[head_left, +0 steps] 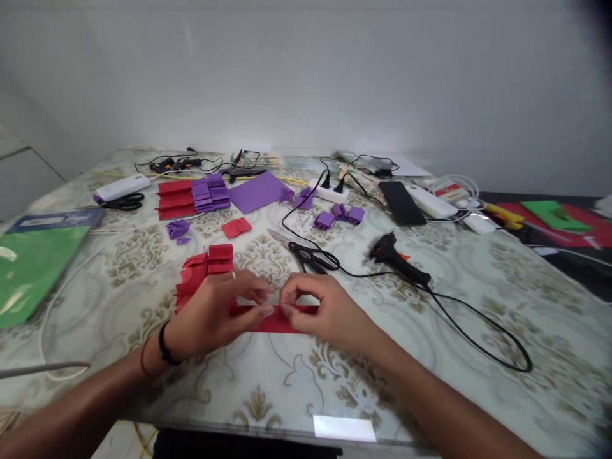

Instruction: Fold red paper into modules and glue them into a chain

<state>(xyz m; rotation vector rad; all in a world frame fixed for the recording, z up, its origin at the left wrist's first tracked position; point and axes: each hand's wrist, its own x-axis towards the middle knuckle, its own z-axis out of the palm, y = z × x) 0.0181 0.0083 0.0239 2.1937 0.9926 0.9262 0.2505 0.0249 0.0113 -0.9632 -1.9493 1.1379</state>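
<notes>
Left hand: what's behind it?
Behind the left hand, folded red pieces show above it, and a red paper strip runs out to its right. The strip's left end and the pieces' lower right part are covered; whether they touch can't be told.

Pale grey wall behind floral tabletop

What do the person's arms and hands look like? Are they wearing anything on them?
The left hand and right hand have no gloves. No sleeves show on the forearms. The left wrist has a black band and, a bit further up the arm, a thin reddish-brown cord. Nothing shows on the right wrist.
</notes>
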